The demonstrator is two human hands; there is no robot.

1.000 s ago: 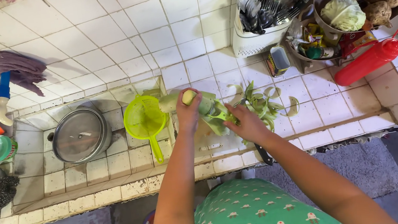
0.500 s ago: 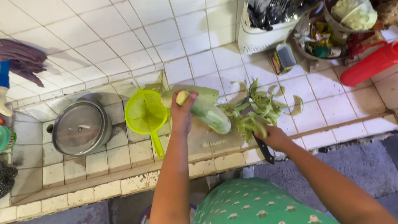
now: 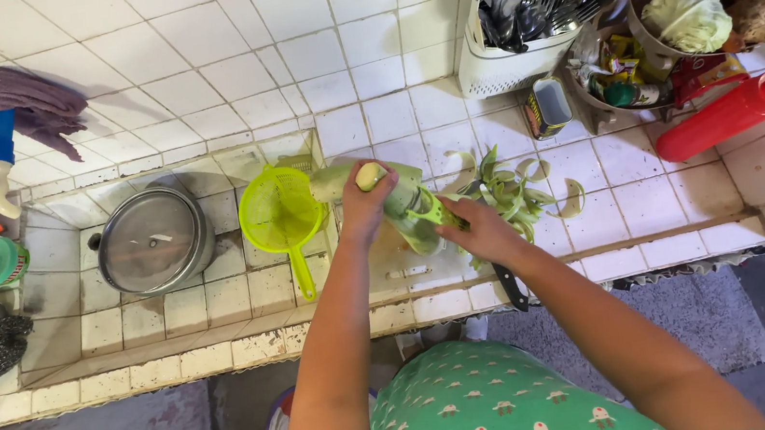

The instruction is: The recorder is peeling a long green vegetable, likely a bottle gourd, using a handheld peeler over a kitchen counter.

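Observation:
My left hand (image 3: 365, 209) grips a long pale green gourd (image 3: 401, 205) held level over the tiled counter edge. My right hand (image 3: 479, 230) holds a lime green peeler (image 3: 436, 210) against the gourd's side. A heap of green peel strips (image 3: 518, 191) lies on the white tiles just right of the hands. A black-handled knife (image 3: 511, 287) lies at the counter's front edge under my right wrist.
A lime green strainer (image 3: 279, 214) and a lidded steel pot (image 3: 152, 239) sit in the tiled sink. A white cutlery drainer (image 3: 540, 11), a red squeeze bottle (image 3: 730, 112), a small tin (image 3: 548, 107) and a bowl with cabbage (image 3: 691, 18) crowd the right. A mop head (image 3: 32, 100) lies far left.
My right hand, which had dropped down to the peel pile half a second ago, is back on the gourd with the peeler. The left hand keeps its hold.

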